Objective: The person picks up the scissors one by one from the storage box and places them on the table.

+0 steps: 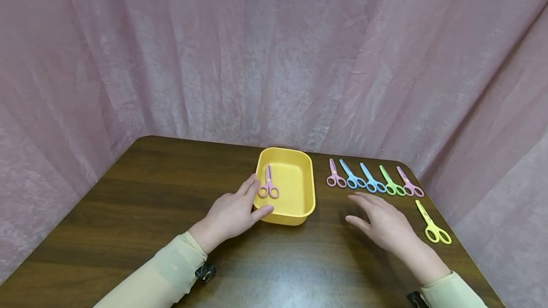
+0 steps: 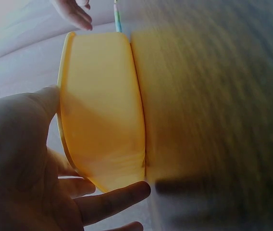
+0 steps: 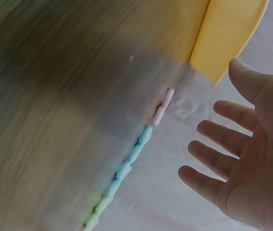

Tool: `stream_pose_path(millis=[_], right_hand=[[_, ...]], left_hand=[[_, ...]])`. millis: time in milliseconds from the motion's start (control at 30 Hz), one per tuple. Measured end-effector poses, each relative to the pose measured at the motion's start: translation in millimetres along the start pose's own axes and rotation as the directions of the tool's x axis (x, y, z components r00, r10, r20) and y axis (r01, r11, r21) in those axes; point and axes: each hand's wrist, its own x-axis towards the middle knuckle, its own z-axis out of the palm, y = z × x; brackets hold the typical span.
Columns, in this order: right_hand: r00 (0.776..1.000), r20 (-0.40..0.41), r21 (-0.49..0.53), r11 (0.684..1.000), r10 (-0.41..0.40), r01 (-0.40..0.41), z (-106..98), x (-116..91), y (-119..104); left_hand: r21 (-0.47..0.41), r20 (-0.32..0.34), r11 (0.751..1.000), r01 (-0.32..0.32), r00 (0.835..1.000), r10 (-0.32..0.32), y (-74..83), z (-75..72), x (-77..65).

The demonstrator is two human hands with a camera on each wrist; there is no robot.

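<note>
My left hand (image 1: pixel 233 210) rests at the left front corner of a yellow plastic tray (image 1: pixel 295 184), its thumb at the front rim and its fingers along the left side. Seen from the left wrist, the fingers stretch fairly straight beside the tray's wall (image 2: pixel 103 106). Inside the tray lies a pair of pink scissors (image 1: pixel 269 188), blades pointing away from me. Over the table, right of the tray, my right hand (image 1: pixel 383 220) hovers with relaxed, spread fingers and nothing in them. Just beyond it lie pink scissors (image 1: pixel 333 175), blue scissors (image 1: pixel 352 175) and green scissors (image 1: pixel 391 182).
More blue scissors (image 1: pixel 372 178) and pink scissors (image 1: pixel 409 182) belong to the same row at the back right. Yellow scissors (image 1: pixel 432 225) lie nearer the right edge of the dark wooden table (image 1: pixel 150 189). A pink curtain (image 1: pixel 274 61) hangs behind the table.
</note>
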Motion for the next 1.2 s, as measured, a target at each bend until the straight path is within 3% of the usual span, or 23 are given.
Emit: stream_pose_path(millis=[767,1200], right_hand=[[0.998,-0.028,0.071,0.996,-0.049,0.051,11.1,31.6,-41.4],[0.988,-0.063,0.072,0.987,-0.139,0.144,17.0,48.3,-60.3]], left_hand=[[0.0,0.007,1.0,0.016,1.0,-0.016,1.0,1.2,-1.2],[0.007,-0.009,1.0,0.01,1.0,-0.01,1.1,3.5,-1.5]])
